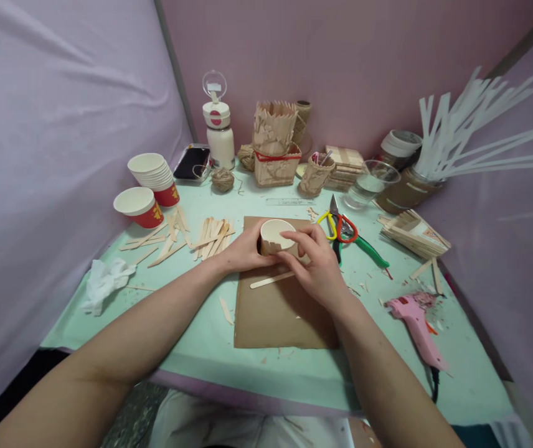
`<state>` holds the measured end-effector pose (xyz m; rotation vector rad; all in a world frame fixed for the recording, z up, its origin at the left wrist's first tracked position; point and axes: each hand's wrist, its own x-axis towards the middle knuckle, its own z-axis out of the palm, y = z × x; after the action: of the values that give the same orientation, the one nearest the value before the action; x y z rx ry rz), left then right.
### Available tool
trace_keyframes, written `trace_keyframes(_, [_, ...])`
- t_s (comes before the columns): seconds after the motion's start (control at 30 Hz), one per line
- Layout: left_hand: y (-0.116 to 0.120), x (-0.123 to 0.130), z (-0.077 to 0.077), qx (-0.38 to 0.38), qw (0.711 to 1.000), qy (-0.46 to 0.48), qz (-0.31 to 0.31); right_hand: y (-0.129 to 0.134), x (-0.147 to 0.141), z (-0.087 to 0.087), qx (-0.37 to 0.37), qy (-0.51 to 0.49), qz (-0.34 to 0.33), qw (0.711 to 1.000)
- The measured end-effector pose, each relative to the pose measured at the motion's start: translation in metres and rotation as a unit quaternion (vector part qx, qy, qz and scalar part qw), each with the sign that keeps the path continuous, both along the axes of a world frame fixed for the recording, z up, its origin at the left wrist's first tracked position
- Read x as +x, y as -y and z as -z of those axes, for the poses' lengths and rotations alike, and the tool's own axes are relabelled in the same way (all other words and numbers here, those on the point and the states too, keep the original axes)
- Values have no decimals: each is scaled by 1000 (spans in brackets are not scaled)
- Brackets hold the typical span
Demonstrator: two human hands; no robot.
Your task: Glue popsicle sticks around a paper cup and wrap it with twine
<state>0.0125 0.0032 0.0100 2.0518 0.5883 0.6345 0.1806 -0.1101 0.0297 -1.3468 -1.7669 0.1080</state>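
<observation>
A white-lined paper cup [278, 233] with wooden pieces on its outer wall is held over a brown cardboard sheet [280, 317]. My left hand [246, 249] wraps round the cup's left side. On the other side, my right hand [316, 258] grips the cup's wall, its index finger over the rim and its thumb at the front. A single wooden craft stick [271, 280] lies on the cardboard just below the cup, its right end hidden by my right hand.
Craft sticks [213, 238] and red paper cups [147, 214] are on the left. Scissors [336, 224], green-handled pliers [373, 252] and a pink glue gun [418, 330] lie on the right. Behind stand a white bottle [220, 140], stick-covered containers [276, 165] and a clear cup of water [364, 190].
</observation>
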Motion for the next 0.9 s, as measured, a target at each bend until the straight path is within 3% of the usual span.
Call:
trace_keyframes(0.3, [-2,-1,5,3,1000,-3,-7,0,2,-3,33,18,-60,998])
trace_keyframes(0.9, [-1,0,3,-2,1000,9,9,0,2,-1,37,22,-55,998])
